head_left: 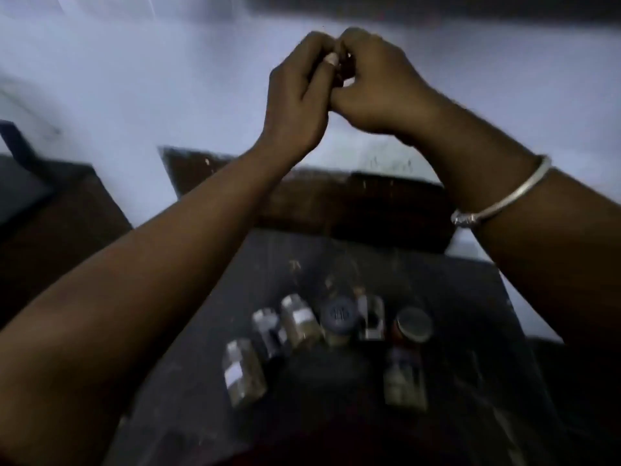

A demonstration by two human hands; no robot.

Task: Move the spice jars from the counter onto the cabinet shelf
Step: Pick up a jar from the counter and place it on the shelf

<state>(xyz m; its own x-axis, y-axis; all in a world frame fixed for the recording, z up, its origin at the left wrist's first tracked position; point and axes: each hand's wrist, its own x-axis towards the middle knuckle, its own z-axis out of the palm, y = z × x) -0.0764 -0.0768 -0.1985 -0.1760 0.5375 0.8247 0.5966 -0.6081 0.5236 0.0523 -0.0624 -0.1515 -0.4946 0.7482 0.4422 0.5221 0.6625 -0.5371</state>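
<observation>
Several spice jars stand in a loose row on the dark counter (pixel 463 297): a clear jar with a white label (pixel 243 373), a blue-lidded jar (pixel 337 319), a red jar with a metal lid (pixel 412 326), and others between them. My left hand (pixel 295 95) and my right hand (pixel 376 85) are raised high above the jars, in front of the pale wall. Their curled fingers press together. A dark spot shows between the fingers; blur hides whether anything is held.
A brown wooden panel (pixel 353 203) runs along the back of the counter. A dark band (pixel 437 8) crosses the top edge of the view. A dark low surface (pixel 50 230) lies to the left. A silver bangle (pixel 504 200) sits on my right wrist.
</observation>
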